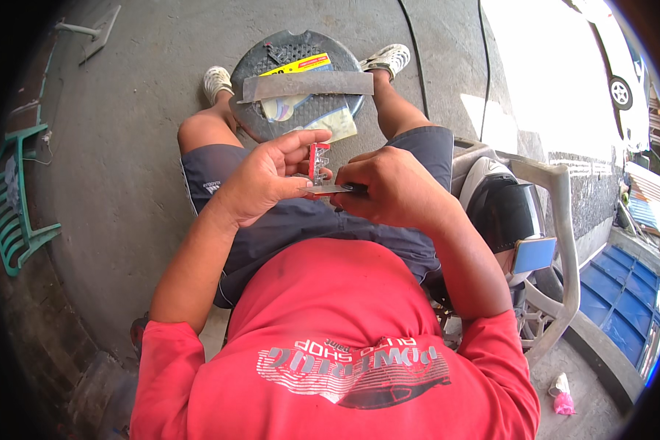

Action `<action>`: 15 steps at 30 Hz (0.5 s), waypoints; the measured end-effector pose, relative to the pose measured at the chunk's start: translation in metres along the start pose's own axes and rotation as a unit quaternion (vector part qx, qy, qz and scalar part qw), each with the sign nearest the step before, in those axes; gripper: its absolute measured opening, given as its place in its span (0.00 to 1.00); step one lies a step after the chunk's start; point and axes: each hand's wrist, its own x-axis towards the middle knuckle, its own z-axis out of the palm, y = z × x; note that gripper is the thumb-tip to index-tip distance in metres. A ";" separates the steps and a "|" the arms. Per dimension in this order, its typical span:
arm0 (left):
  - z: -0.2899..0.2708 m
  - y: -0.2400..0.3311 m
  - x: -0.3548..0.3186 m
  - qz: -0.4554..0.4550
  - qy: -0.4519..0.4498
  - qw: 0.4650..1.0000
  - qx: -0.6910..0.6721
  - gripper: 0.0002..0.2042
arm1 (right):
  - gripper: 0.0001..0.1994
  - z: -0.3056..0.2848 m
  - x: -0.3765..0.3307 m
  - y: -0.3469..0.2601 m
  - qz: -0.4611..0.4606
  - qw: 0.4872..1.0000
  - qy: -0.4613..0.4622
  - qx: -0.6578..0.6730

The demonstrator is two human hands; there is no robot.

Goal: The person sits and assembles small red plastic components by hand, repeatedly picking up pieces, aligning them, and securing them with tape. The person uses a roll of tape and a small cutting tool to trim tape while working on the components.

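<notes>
I sit with both hands raised over my lap. My left hand (268, 176) pinches a small red part with metal pins (317, 159) between thumb and fingers. My right hand (389, 183) is closed around a thin flat metal blade (324, 189), whose tip lies just under the red part. The two hands nearly touch. Below them are my dark shorts (301, 220) and red shirt (330, 330).
A round black perforated cover (260, 62) rests between my feet, bearing a long grey strip (308, 84), a yellow packet and a plastic bag. A white plastic chair (561, 242) with a helmet stands at my right. A green chair (11, 213) sits left. Cables cross the concrete floor.
</notes>
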 end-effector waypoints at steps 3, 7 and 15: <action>0.002 0.001 -0.001 -0.001 0.002 1.000 -0.001 0.38 | 0.08 -0.003 0.003 -0.002 -0.002 1.000 -0.015 -0.017; 0.004 0.003 -0.001 -0.007 -0.002 1.000 -0.011 0.38 | 0.10 -0.003 0.003 0.001 -0.029 0.999 -0.011 -0.031; 0.005 0.005 -0.001 -0.012 0.002 1.000 -0.009 0.38 | 0.12 -0.007 0.007 -0.001 -0.034 0.999 -0.015 -0.037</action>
